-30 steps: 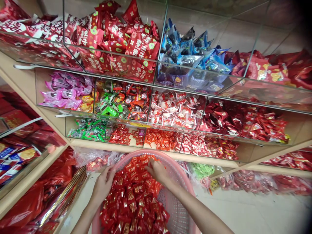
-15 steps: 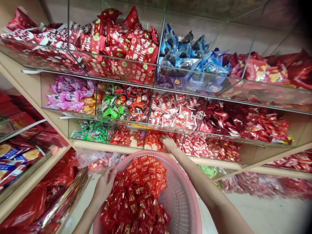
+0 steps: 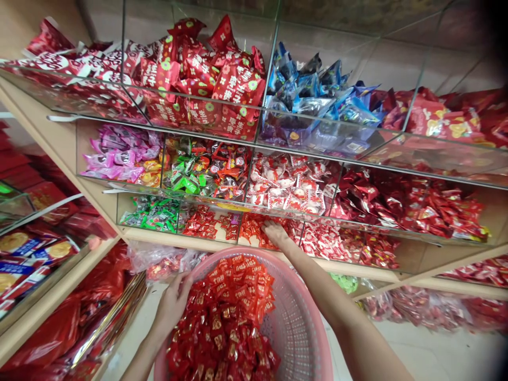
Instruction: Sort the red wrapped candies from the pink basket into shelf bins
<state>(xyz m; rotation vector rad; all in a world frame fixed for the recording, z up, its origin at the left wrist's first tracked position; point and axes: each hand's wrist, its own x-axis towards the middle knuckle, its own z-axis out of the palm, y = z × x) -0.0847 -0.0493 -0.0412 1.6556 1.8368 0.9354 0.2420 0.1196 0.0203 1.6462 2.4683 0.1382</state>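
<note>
A round pink plastic basket [image 3: 313, 307] is right in front of me. Inside it lie dark red wrapped candies [image 3: 222, 338] and, toward the far side, brighter orange-red candy packets [image 3: 248, 286]. My left hand [image 3: 174, 304] is closed over the basket's left rim. Beyond the basket, my right hand [image 3: 277, 234] reaches into a bottom-shelf compartment, fingers stretched out and lying on orange-red packets [image 3: 251, 227]. Its fingertips are partly hidden among the packets, and nothing shows gripped in it.
Glass dividers and front panels split the shelves into compartments. Large red snack bags [image 3: 238, 84] and blue bags [image 3: 313, 90] fill the top one. Purple candies [image 3: 121, 153] and white-red packets [image 3: 289, 180] sit below. A wooden shelf edge [image 3: 170, 239] runs behind the basket.
The view has shifted slightly, so the shelves appear a little further right. My left hand stays at the basket rim, and my right hand remains among the packets with little visible movement.
</note>
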